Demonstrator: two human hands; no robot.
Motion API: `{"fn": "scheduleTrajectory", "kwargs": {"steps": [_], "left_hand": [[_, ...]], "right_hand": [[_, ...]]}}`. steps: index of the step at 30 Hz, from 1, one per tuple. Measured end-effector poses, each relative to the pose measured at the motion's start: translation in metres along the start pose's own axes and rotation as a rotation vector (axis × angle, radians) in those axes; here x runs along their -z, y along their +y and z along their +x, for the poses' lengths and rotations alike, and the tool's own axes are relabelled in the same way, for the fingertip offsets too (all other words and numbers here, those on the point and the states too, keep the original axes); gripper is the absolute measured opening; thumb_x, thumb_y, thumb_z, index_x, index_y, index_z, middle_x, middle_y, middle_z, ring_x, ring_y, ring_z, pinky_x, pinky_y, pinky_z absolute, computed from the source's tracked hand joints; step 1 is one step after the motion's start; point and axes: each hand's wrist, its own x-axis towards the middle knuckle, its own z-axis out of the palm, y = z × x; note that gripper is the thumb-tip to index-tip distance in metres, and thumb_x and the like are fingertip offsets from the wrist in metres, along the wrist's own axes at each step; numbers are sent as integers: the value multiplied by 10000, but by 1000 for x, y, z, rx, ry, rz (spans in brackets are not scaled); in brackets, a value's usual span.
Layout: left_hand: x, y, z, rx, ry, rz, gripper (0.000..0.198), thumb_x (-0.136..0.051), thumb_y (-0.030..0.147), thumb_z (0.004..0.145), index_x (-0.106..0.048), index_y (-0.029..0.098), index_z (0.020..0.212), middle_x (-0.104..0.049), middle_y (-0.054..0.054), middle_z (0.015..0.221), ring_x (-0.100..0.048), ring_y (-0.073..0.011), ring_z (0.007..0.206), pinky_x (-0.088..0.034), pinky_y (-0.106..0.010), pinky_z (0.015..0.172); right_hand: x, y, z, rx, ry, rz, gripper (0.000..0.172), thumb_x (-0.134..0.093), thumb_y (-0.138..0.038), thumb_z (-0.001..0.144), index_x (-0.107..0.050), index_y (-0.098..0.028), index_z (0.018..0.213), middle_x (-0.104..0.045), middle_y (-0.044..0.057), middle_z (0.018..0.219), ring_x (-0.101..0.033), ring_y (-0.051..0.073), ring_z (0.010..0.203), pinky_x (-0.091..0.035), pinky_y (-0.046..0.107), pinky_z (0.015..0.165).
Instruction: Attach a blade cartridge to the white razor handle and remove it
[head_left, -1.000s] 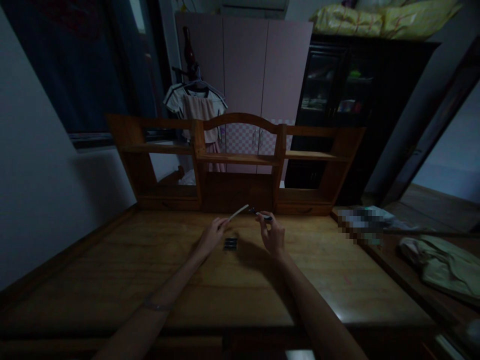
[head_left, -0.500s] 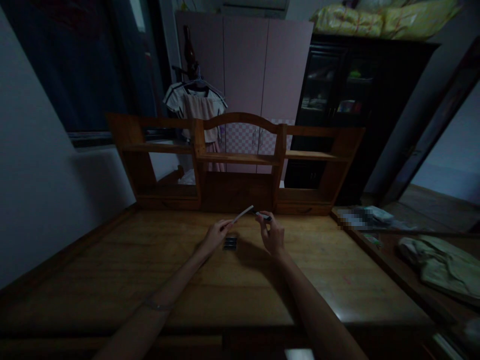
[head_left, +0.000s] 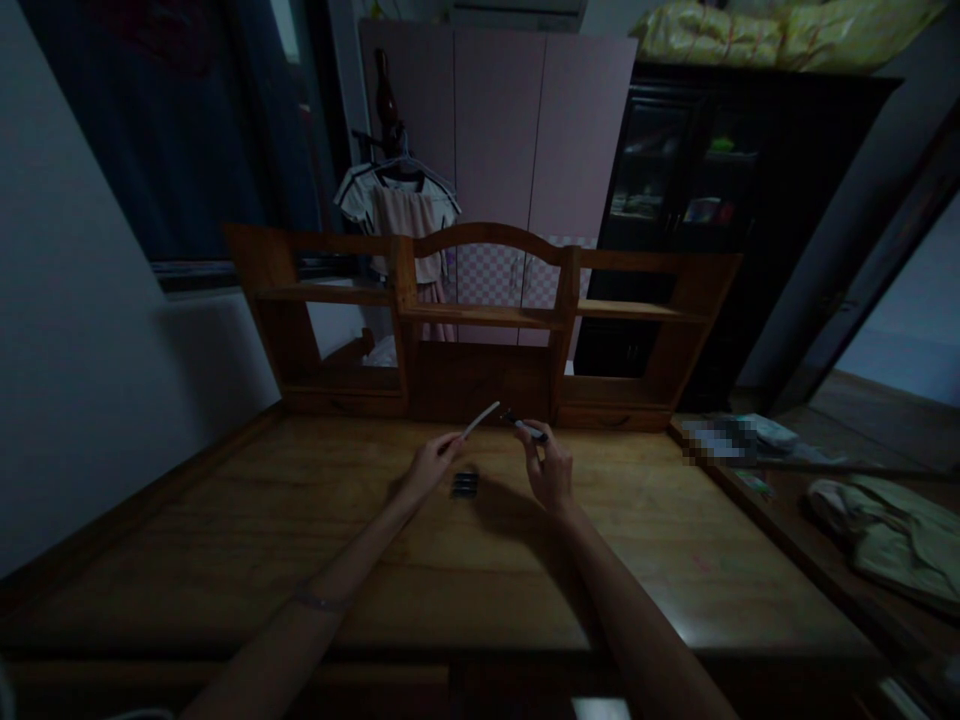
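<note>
My left hand is closed on one end of a thin, pale, flat strip, which slants up to the right. Pinched in my right hand is a slim pen-like tool with a light body and dark ends. Its dark tip points left toward the strip's upper end, with a small gap between them. Below and between my hands, a few small dark cylindrical pieces lie side by side on the wooden desk. The dim light hides their exact kind.
A wooden shelf unit stands along the desk's back edge. To the right, a lower surface bears a crumpled pale green cloth and plastic packets. A wall borders the desk on the left.
The strip's upper end has moved slightly left and up, and the gap between it and the tool's tip has widened. Both hands keep their hold. The view has shifted a little.
</note>
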Motion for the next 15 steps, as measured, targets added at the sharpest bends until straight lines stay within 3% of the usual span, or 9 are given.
{"fn": "scheduleTrajectory", "kwargs": {"steps": [7,12,15], "left_hand": [[-2,0,0,-16,-81,-44,366,-474,432,840,-667,156,983,-677,-65,997,-599,-211,960,-433,-333,888],[0,0,1,27,-19,-63,388,-489,437,828,-656,142,1017,-671,-78,1016,-599,-218,953,-441,-335,870],[-2,6,-1,7,-61,-97,395,-488,437,830,-648,144,1041,-668,-77,1028,-597,-211,956,-441,-329,870]], "right_hand": [[3,-4,2,13,-11,-1,247,-390,-332,946,-543,-184,1071,-639,84,966,-609,196,877,-464,287,765],[2,-6,2,14,15,7,257,-388,-332,947,-532,-182,1099,-634,87,987,-604,199,908,-461,295,796],[1,-6,2,13,6,20,253,-394,-329,946,-530,-181,1098,-633,86,986,-606,196,906,-461,293,800]]}}
